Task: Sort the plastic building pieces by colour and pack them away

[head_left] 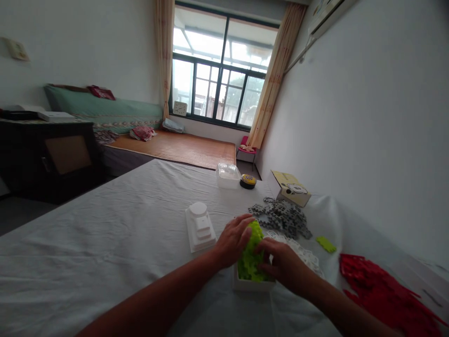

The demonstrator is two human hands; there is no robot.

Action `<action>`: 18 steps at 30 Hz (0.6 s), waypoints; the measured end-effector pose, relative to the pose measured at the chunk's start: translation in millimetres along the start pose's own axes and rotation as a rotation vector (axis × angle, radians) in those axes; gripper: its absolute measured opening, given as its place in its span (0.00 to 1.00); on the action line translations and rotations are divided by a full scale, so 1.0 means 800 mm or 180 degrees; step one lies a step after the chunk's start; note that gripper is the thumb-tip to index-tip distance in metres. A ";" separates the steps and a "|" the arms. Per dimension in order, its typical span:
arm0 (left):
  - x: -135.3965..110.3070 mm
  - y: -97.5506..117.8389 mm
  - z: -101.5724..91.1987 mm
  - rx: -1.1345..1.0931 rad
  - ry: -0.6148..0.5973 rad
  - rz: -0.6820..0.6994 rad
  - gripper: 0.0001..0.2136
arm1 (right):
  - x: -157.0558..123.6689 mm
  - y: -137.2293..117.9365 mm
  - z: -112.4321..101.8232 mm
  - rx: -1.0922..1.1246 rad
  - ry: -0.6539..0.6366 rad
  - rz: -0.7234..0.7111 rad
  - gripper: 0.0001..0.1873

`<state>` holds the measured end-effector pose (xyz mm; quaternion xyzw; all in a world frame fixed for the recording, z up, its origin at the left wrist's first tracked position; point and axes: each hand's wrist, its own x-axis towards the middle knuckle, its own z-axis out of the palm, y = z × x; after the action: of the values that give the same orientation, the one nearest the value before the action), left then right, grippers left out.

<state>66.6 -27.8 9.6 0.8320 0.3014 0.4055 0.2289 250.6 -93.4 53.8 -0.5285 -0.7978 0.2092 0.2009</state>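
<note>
A stack of lime-green interlocking plastic pieces [251,255] stands in a small white tray [251,284] on the white cloth-covered table [105,243]. My left hand [233,238] curls round the stack's left side and top. My right hand [282,263] pinches its right side with closed fingers. Both hands grip the same green stack.
A white moulded block [199,227] lies left of the hands. Behind are grey pieces [282,216], white pieces [305,255], one loose green piece [326,244], a red pile [382,290] at right, a clear box [228,175], a yellow-lidded tin [248,181] and a cardboard box [291,188].
</note>
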 end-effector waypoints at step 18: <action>0.006 -0.035 -0.007 0.0428 -0.0110 -0.0196 0.21 | -0.004 -0.002 0.016 -0.0286 0.0914 -0.0343 0.12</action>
<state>55.7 -3.4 -2.2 0.8427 0.3493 0.3628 0.1901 243.6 -98.3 43.7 -0.5178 -0.7967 0.0846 0.3000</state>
